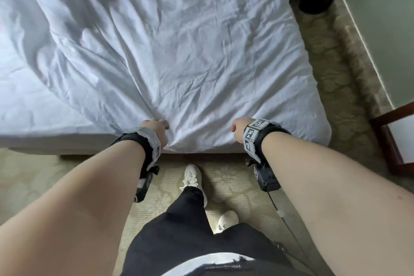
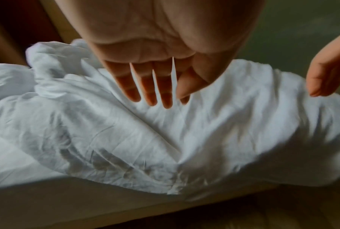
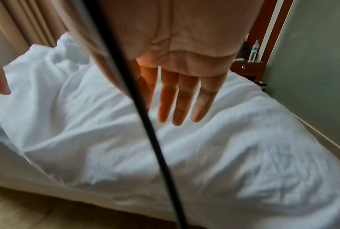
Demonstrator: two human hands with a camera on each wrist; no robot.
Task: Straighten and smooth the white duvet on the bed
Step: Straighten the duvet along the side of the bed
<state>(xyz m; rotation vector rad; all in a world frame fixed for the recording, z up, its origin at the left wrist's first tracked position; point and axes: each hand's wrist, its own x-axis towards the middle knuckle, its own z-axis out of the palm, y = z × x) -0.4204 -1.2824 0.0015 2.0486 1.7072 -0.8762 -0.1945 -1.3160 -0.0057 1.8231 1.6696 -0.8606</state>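
No text, label or number is readable in any view

Flatter duvet (image 1: 201,56) lay open ahead of both hands, bunched folds (image 1: 56,36) rising left, wall (image 1: 385,29) close on the right.

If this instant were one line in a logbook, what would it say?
stage: smoothing | left hand: open, over duvet foot edge | right hand: open, fingers straight | wrinkles: many

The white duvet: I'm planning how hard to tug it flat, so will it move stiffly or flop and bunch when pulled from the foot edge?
Probably floppy: the white duvet drapes over the foot edge and shows deep folds on the left. It likely bunches rather than slides whole, since creases fan out from the left hand.
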